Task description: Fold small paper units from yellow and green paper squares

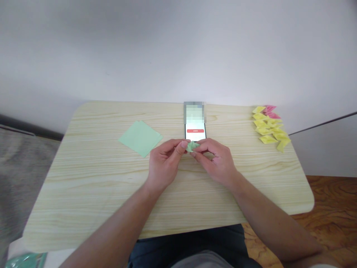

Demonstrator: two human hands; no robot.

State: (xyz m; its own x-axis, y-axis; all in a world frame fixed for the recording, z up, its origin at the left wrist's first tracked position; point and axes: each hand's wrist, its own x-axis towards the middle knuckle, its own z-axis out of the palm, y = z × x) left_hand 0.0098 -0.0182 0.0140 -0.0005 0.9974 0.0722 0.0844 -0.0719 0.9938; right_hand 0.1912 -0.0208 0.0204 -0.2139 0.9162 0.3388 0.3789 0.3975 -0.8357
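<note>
A small folded piece of green paper (192, 146) is held between both hands, just in front of the phone. My left hand (166, 158) pinches its left side between thumb and fingers. On the right side, the fingertips of my right hand (216, 158) close on the same paper. Parts of the folded paper are hidden behind the fingers, so its full shape does not show. To the left of my left hand lies a small stack of flat green paper squares (140, 138).
A phone (195, 126) with a lit screen is at the back middle of the wooden table (97, 186). At the back right sit several yellow folded paper pieces (267, 139) and pink ones (270, 111). A white wall (139, 56) borders the table's back edge.
</note>
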